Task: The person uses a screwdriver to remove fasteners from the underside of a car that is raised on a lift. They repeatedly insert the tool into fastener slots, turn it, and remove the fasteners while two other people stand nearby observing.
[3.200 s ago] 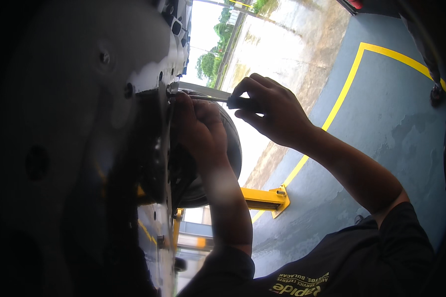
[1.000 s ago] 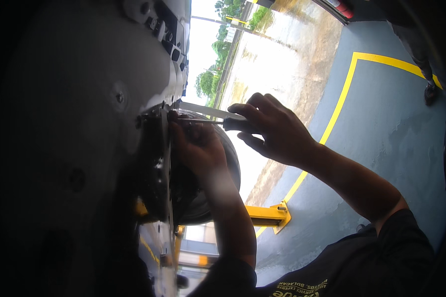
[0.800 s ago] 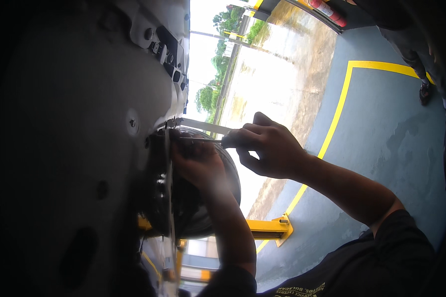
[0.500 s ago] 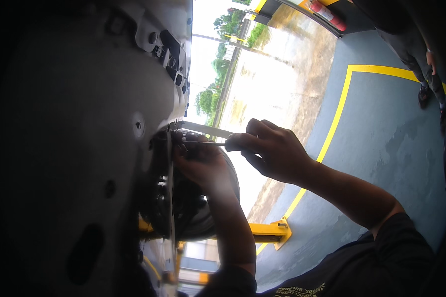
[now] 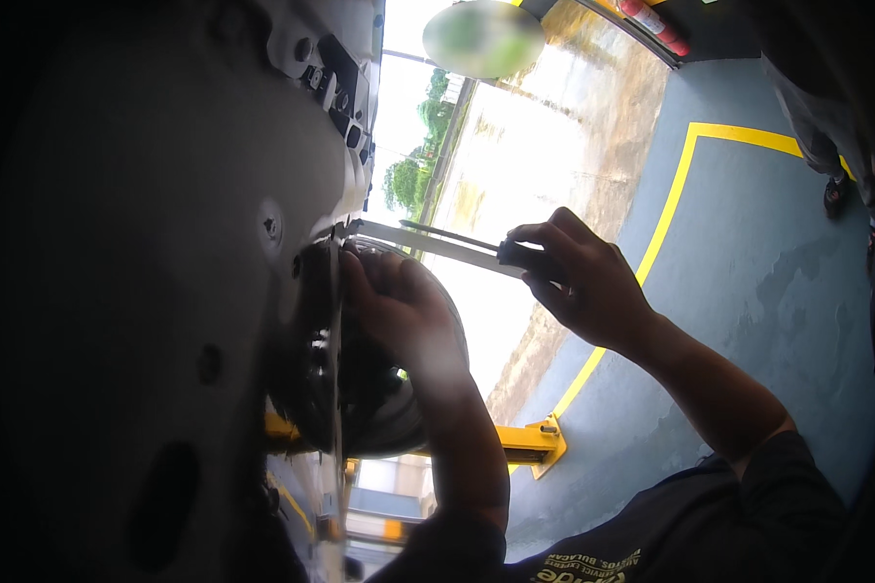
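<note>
My right hand [image 5: 598, 282] is closed round the dark handle of a screwdriver [image 5: 452, 237]. Its thin shaft points left, and the tip is in the open air, apart from the vehicle's body panel [image 5: 165, 243]. At the panel's edge, my left hand [image 5: 403, 316] is raised with bent fingers. The fingertips meet at the edge, and whatever they pinch is hidden. Behind this hand is a large dark, glossy round part [image 5: 379, 418], possibly a wheel; shadow hides its detail.
A yellow metal arm [image 5: 525, 444] juts out below the round part. Behind the screwdriver runs a pale bar [image 5: 437, 248]. Yellow lines [image 5: 671, 194] mark the grey floor. Another person [image 5: 826, 146] stands at the far right, near a red fire extinguisher [image 5: 656, 27].
My right hand has drawn back to the right with the screwdriver, whose tip was by my left fingers and is now away from them. My left hand stays at the panel edge, fingers shifted slightly.
</note>
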### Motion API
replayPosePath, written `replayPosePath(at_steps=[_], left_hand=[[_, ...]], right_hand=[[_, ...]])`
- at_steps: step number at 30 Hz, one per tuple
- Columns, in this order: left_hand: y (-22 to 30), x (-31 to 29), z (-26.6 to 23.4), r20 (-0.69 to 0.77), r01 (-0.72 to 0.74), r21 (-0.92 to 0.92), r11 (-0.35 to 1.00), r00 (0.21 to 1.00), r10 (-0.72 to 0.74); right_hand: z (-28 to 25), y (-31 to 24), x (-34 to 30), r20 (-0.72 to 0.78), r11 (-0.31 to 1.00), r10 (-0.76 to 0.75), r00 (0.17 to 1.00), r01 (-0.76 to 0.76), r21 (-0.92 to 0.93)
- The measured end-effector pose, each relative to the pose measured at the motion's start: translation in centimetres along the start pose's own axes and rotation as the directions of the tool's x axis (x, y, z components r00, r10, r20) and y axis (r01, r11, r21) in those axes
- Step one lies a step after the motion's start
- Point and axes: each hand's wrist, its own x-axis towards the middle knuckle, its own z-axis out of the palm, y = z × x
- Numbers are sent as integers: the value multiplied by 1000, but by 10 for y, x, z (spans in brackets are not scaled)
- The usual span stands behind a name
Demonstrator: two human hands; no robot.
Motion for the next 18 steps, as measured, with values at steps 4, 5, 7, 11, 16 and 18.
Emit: replayPosePath(at_steps=[4, 5, 7, 11, 16, 18], left_hand=[[-3, -3, 13, -58, -80, 128, 988, 994, 88], [-2, -10, 27, -101, -105, 155, 982, 988, 121], [0, -15, 31, -74, -71, 49, 996, 994, 75], [4, -11, 20, 287, 246, -415, 876, 949, -131], [11, -8, 14, 500, 532, -635, 560, 836, -227], [11, -12, 23, 517, 571, -655, 495, 816, -258]], right_hand=[[-12, 3, -3, 21, 998, 3, 1000, -2, -56], [-15, 1, -3, 34, 998, -20, 999, 22, -57], [-20, -6, -5, 64, 1000, 7, 998, -7, -12], [-24, -15, -7, 96, 997, -31, 995, 23, 78], [-26, -19, -3, 133, 993, -52, 990, 38, 108], [-29, -19, -1, 130, 994, -46, 990, 33, 103]])
